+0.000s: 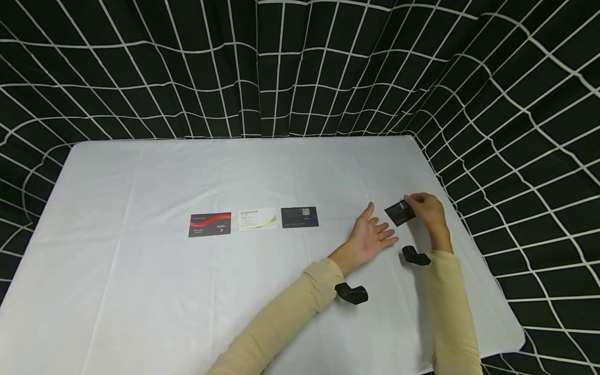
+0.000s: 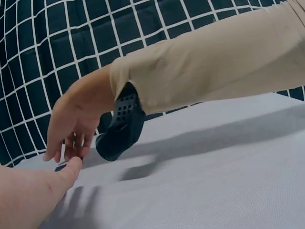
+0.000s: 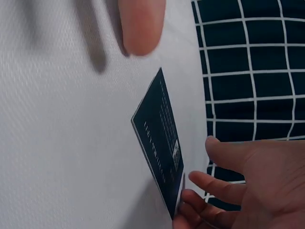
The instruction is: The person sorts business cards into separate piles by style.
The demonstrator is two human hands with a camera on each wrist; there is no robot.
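At the right of the table, my right hand (image 1: pixel 427 209) holds a black business card (image 1: pixel 399 213) by one end with its fingertips. In the right wrist view the card (image 3: pixel 159 143) is tilted, with pale print and a small code square; the right hand (image 3: pixel 248 186) grips its lower end. My left hand (image 1: pixel 367 239) lies just left of the card, fingers spread, palm turned up, holding nothing. One fingertip (image 3: pixel 140 33) shows above the card in the right wrist view. In the left wrist view the right hand (image 2: pixel 76 119) mostly hides the card.
Left of the hands lie three business cards in a row: a dark one with a red wave (image 1: pixel 209 224), a white one (image 1: pixel 258 219) and a dark blue one (image 1: pixel 300 217). A white cloth covers the table (image 1: pixel 154 291). Black netted curtain (image 1: pixel 300 67) surrounds its far and side edges.
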